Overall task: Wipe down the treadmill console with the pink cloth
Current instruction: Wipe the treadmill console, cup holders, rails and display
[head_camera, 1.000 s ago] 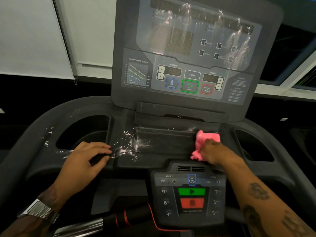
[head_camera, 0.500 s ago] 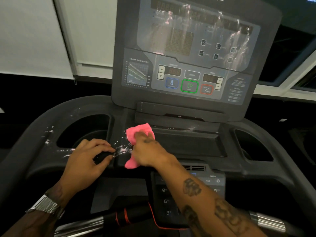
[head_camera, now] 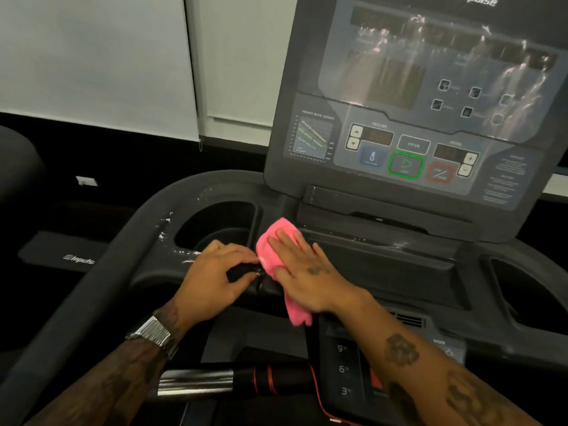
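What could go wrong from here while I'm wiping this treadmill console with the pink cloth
1. The pink cloth hangs down toward the lower keypad; your right hand or the cloth could press a button by accident.
2. Wet streaks cover the display screen above; liquid may run into the button panel below it.
3. White residue sits on the left handrail, outside the current wiping path, and could be missed.

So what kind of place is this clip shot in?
Most likely a gym or fitness room. The person stands at a treadmill console with incline and speed buttons, wiping its tray with a pink cloth, and a second Impulse-branded machine base sits at left.
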The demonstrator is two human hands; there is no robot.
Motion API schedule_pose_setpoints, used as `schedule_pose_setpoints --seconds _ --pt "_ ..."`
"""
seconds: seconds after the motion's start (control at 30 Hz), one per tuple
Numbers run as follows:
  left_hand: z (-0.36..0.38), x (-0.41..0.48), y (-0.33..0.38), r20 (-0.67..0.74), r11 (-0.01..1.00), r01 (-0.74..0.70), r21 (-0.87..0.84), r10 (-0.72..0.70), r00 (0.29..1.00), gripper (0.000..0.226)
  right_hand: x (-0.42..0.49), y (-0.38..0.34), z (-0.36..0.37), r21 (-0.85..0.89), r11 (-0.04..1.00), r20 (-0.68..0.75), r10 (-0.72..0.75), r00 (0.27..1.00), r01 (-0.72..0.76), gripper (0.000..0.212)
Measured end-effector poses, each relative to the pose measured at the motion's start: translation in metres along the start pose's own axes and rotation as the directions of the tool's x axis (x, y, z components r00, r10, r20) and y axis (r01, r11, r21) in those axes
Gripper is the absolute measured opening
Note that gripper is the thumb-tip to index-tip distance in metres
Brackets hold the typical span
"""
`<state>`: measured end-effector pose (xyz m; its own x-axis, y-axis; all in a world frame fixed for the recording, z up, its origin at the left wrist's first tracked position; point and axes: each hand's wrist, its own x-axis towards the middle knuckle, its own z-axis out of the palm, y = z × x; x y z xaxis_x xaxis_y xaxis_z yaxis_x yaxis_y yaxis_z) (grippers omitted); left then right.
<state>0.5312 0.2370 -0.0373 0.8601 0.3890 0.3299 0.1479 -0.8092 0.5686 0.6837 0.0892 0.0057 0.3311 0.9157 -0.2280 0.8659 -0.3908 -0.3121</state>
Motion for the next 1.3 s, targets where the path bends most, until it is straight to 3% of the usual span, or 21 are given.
schedule_pose_setpoints --seconds 0.1,0.17,0.2,0.27,0.33,0.4,0.53,0.63,0.83,0.93,1.1,1.2,1.3 --pt "-0.005 0.001 0.004 -0.02 0.97 0.127 -0.207 -0.134 0.991 0.049 0.03 0.0 -0.004 -0.057 0.996 0.006 0.071 0.997 -0.071 0.064" --pt "-0.015 0.004 0.002 -0.024 0.911 0.209 -0.355 -0.232 0.972 0.046 0.035 -0.006 -0.005 -0.094 0.992 -0.021 0.077 0.997 -0.079 0.064" --pt "-0.021 0.003 -0.003 -0.035 0.911 0.224 -0.346 -0.251 0.967 0.04 0.032 -0.012 -0.002 -0.11 0.992 -0.05 0.051 0.997 -0.056 0.063" --pt "-0.03 -0.002 -0.015 -0.078 0.983 0.155 -0.101 -0.163 0.984 0.024 0.018 -0.031 0.015 -0.168 0.986 -0.144 -0.018 0.989 -0.007 0.062" --pt "-0.035 -0.009 -0.023 0.009 0.991 0.065 0.118 -0.067 0.998 0.034 0.001 -0.054 0.037 -0.25 0.968 -0.197 -0.034 0.98 -0.016 0.064" --pt "-0.034 -0.015 -0.025 0.126 0.982 0.033 0.183 -0.057 0.99 0.046 -0.01 -0.06 0.054 -0.296 0.955 -0.201 -0.043 0.979 -0.019 0.064" --pt "-0.033 -0.018 -0.022 0.156 0.985 0.053 0.165 -0.079 0.985 0.063 -0.01 -0.035 0.034 -0.258 0.959 -0.164 -0.165 0.973 0.119 0.057" --pt "-0.03 -0.019 -0.022 0.165 0.984 0.066 0.167 -0.094 0.982 0.072 0.016 -0.017 0.013 -0.095 0.995 -0.036 0.017 0.999 -0.021 0.071" --pt "-0.032 -0.018 -0.019 0.166 0.976 0.096 0.194 -0.13 0.978 0.072 0.078 -0.016 -0.002 -0.268 0.946 -0.084 0.164 0.983 -0.181 0.076" --pt "-0.033 -0.019 -0.018 0.164 0.977 0.093 0.192 -0.125 0.978 0.072 0.076 -0.024 0.0 -0.21 0.956 -0.105 0.187 0.977 -0.206 0.079" --pt "-0.032 -0.017 -0.019 0.132 0.98 0.102 0.172 -0.126 0.983 0.064 0.007 -0.063 0.037 -0.198 0.978 -0.139 0.043 0.989 -0.07 0.083" --pt "-0.035 -0.013 -0.016 0.13 0.976 0.138 0.169 -0.161 0.978 0.063 -0.015 -0.048 0.029 -0.245 0.965 0.011 -0.099 0.995 0.098 0.066" --pt "-0.04 -0.007 -0.014 0.135 0.967 0.153 0.204 -0.182 0.974 0.063 0.0 -0.024 0.003 -0.235 0.963 0.151 -0.094 0.984 0.128 0.065"
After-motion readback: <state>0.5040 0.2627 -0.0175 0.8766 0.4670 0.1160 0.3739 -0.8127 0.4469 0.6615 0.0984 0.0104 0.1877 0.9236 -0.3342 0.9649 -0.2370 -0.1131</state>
